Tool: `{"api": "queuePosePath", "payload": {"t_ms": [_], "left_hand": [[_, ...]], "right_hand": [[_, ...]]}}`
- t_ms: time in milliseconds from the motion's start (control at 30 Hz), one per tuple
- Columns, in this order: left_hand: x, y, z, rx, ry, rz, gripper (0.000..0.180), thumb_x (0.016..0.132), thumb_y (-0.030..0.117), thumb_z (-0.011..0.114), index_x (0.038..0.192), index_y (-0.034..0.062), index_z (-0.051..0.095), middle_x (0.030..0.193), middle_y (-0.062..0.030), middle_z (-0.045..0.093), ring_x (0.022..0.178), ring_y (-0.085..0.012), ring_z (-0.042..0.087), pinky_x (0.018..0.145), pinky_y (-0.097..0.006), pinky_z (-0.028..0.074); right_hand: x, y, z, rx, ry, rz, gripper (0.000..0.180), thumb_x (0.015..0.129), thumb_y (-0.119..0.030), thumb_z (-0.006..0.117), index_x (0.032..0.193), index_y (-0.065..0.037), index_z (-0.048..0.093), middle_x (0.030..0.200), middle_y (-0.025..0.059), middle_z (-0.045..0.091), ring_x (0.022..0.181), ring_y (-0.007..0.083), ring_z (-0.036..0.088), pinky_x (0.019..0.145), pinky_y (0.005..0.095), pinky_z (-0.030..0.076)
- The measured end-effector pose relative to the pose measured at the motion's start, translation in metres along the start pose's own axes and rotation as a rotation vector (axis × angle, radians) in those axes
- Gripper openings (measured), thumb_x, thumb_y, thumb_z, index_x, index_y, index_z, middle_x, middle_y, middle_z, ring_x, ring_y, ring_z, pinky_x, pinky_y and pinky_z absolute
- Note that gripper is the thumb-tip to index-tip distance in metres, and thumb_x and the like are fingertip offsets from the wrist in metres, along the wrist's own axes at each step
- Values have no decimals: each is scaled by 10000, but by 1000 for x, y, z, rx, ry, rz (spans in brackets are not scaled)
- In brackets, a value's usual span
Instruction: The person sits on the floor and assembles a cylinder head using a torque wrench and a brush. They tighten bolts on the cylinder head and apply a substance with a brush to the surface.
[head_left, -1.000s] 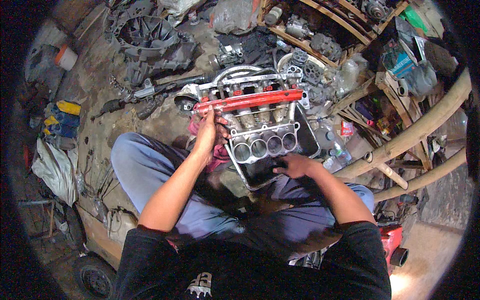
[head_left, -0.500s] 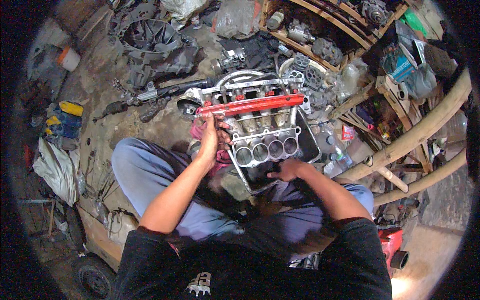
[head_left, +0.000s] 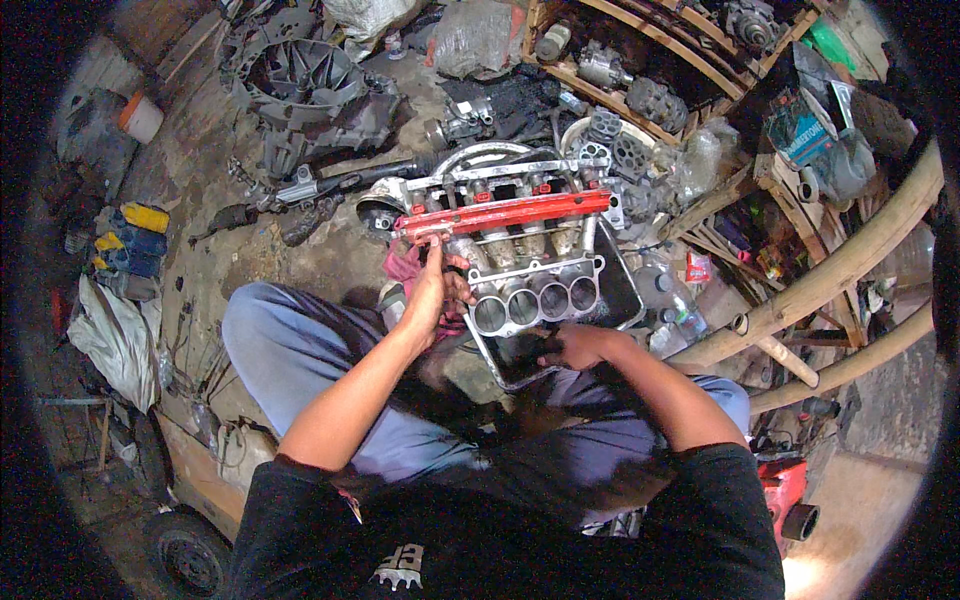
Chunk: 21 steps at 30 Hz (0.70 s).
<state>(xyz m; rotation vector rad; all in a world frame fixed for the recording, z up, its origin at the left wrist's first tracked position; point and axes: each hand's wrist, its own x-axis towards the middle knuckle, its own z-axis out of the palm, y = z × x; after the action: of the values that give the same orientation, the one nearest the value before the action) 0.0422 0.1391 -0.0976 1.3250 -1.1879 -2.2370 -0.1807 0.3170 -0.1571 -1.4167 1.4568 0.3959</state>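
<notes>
A metal intake manifold (head_left: 535, 245) with a red fuel rail (head_left: 510, 212) across it is tilted up in front of me. Its near flange, with a row of round ports (head_left: 521, 309), faces me over a black rectangular tray (head_left: 515, 384). My left hand (head_left: 432, 295) is closed round the manifold's left end, the thumb up by the rail. Close below the port flange, above the tray, is my right hand (head_left: 582, 347). One digit points left; the others are dark and partly hidden, so whether they touch the flange or hold anything is unclear. Pink cloth (head_left: 403, 264) lies behind my left hand.
A bell-shaped transmission housing (head_left: 300, 85) and a long shaft (head_left: 345, 178) lie on the floor beyond. To the right stand plastic bottles (head_left: 683, 318) and a curved wooden pole (head_left: 800, 290). Wooden shelving (head_left: 690, 45) holds metal parts at the far right.
The manifold and my left hand have shifted very slightly right and nearer. My right hand has lowered a little from the port flange.
</notes>
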Motion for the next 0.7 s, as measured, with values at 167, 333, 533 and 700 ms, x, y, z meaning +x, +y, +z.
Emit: {"api": "queuePosePath", "payload": {"t_ms": [167,333,533,700], "left_hand": [[-5,-8,1,320,39,317,485,1053,493,450,961,48,619,655,-10,565,622,-113,577,573,-275,420],[-22,-13,19,750,-52,608,244,933,263,708,1015,36,670,727,-35,610,664,-137,576,633,-303,461],[-33,-16,31,1022,-429,763,480,848,285,779,1272,102,647,1221,-136,665,1139,-325,640,976,-413,503],[-37,-11,47,985,-499,588,630,837,291,790,1400,127,559,1297,-158,633,1182,-313,620,1026,-404,480]], "right_hand": [[-26,-14,4,5,260,-323,379,958,-398,621,1128,-67,694,1003,253,684,952,423,655,850,498,506],[-80,-45,-38,122,373,-351,253,923,-252,655,1045,-45,732,960,207,713,927,394,673,835,472,523],[-142,-29,-71,258,510,-312,304,868,-262,708,1102,-68,732,1017,186,726,975,362,686,897,446,519],[-205,-10,-78,272,769,-197,318,852,-271,733,1093,-64,733,1012,174,727,992,346,682,915,432,501]]}}
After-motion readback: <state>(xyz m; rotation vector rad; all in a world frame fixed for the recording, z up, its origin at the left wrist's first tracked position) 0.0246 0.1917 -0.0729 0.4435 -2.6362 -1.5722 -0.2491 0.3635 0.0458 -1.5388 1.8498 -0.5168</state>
